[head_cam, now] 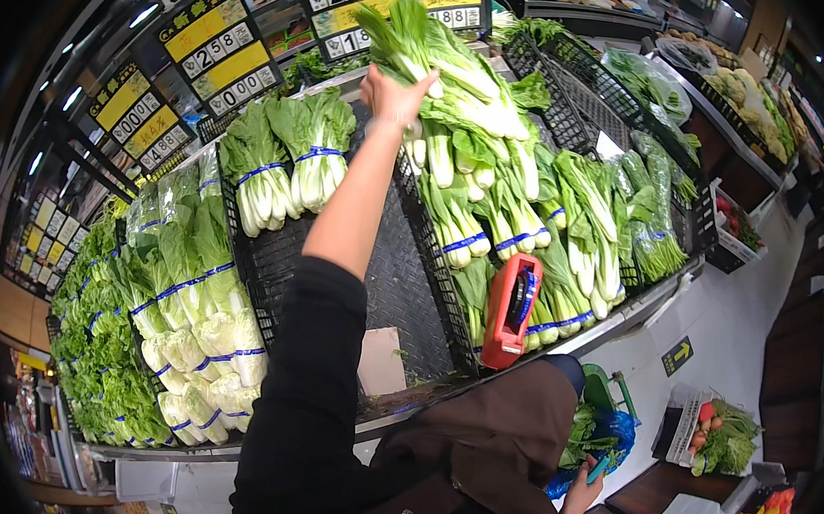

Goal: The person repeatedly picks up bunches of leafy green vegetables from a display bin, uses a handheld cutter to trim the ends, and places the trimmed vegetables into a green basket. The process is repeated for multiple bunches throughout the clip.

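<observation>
My left hand reaches to the back of the display and grips loose leafy greens, their leaves fanning up above the fingers. Beside it lies a heap of bok choy-like greens with long white stems. At the lower right, my right hand holds a small teal tool, its kind unclear, next to leafy greens in a blue plastic bag. A red tape dispenser with blue tape stands on taped bundles at the front edge. Two taped bundles lie left of my forearm.
A black plastic crate holds a piece of cardboard. Taped napa cabbages and lettuce fill the left side. Price boards stand behind. On the floor at right are a green stool and a vegetable basket.
</observation>
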Action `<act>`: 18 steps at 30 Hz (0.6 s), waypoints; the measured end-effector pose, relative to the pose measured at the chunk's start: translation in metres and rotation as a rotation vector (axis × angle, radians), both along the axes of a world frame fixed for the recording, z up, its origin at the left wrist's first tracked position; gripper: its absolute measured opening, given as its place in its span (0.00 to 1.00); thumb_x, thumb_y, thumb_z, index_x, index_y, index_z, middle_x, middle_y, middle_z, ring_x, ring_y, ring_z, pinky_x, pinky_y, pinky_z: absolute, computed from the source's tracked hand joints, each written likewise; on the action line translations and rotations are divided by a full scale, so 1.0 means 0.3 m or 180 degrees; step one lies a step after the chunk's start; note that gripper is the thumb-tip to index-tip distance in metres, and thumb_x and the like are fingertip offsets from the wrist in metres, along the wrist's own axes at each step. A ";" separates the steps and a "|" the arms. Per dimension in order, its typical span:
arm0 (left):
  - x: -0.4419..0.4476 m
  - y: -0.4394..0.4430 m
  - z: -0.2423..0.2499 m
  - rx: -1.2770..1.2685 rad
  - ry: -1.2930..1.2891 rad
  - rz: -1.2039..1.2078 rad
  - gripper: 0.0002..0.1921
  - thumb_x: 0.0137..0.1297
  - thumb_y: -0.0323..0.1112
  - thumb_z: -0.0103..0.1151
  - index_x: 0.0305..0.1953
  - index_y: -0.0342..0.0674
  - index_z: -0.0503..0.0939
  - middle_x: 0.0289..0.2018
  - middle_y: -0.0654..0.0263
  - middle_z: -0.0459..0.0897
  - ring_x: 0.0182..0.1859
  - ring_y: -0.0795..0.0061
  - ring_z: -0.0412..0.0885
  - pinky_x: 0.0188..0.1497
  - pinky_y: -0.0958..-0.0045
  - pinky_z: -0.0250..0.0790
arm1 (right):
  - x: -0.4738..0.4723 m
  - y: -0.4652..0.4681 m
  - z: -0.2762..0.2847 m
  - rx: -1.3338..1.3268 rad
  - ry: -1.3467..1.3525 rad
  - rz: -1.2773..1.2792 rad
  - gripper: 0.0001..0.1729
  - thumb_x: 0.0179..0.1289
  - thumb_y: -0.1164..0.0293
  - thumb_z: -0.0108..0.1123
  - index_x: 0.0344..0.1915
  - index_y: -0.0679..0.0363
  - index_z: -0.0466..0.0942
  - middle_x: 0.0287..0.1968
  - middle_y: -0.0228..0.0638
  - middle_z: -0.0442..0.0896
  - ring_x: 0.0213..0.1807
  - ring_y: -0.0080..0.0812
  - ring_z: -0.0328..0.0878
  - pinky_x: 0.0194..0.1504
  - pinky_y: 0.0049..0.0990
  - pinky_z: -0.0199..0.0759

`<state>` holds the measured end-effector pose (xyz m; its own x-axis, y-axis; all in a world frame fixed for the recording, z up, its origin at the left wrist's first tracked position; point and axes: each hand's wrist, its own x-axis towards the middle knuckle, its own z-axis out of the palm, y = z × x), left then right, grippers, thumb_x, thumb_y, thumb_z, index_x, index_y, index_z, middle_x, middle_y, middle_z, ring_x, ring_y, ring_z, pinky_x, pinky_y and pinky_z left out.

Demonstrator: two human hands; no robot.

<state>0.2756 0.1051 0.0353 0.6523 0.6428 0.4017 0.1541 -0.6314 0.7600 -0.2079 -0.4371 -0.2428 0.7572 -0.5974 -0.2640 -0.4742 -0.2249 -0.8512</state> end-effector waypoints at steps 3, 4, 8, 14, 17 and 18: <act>-0.151 0.145 -0.226 0.0624 0.0745 0.0889 0.65 0.46 0.66 0.75 0.74 0.33 0.47 0.75 0.42 0.46 0.77 0.44 0.44 0.78 0.46 0.42 | 0.034 0.037 0.021 0.0054 0.0164 0.0222 0.14 0.71 0.74 0.57 0.53 0.68 0.80 0.44 0.37 0.85 0.45 0.26 0.78 0.50 0.26 0.71; -0.204 0.210 -0.278 0.0713 0.0989 0.1131 0.66 0.46 0.67 0.73 0.75 0.33 0.45 0.75 0.41 0.45 0.78 0.44 0.42 0.78 0.44 0.39 | 0.047 0.044 0.035 0.0080 0.0109 0.0338 0.14 0.71 0.74 0.57 0.52 0.68 0.80 0.44 0.37 0.85 0.45 0.26 0.78 0.50 0.26 0.71; -0.350 0.459 -0.373 0.0713 0.1952 0.1399 0.70 0.38 0.78 0.69 0.72 0.28 0.54 0.69 0.41 0.63 0.73 0.45 0.58 0.73 0.52 0.53 | 0.132 0.086 0.122 0.0068 0.0126 0.0378 0.13 0.71 0.73 0.58 0.51 0.68 0.80 0.43 0.35 0.84 0.43 0.25 0.78 0.50 0.25 0.71; -0.361 0.612 -0.394 0.0337 0.1949 0.0852 0.63 0.41 0.72 0.71 0.67 0.23 0.62 0.63 0.38 0.72 0.67 0.44 0.70 0.68 0.54 0.64 | 0.294 0.259 0.289 -0.0242 -0.0385 0.0854 0.13 0.71 0.74 0.57 0.52 0.67 0.79 0.39 0.32 0.83 0.39 0.22 0.76 0.47 0.23 0.70; -0.425 0.547 -0.446 0.0108 0.1636 0.0262 0.56 0.44 0.60 0.77 0.64 0.20 0.63 0.57 0.37 0.77 0.58 0.51 0.80 0.60 0.61 0.73 | 0.375 0.385 0.374 0.0206 -0.0229 0.0848 0.19 0.68 0.75 0.59 0.59 0.64 0.75 0.47 0.32 0.80 0.43 0.20 0.74 0.48 0.22 0.69; -0.480 0.483 -0.493 -0.0096 0.1327 0.0014 0.52 0.42 0.59 0.78 0.59 0.23 0.66 0.53 0.39 0.80 0.54 0.50 0.82 0.58 0.60 0.74 | 0.397 0.432 0.404 0.0129 -0.0349 0.1136 0.24 0.67 0.76 0.60 0.63 0.63 0.72 0.47 0.32 0.78 0.43 0.21 0.72 0.49 0.23 0.68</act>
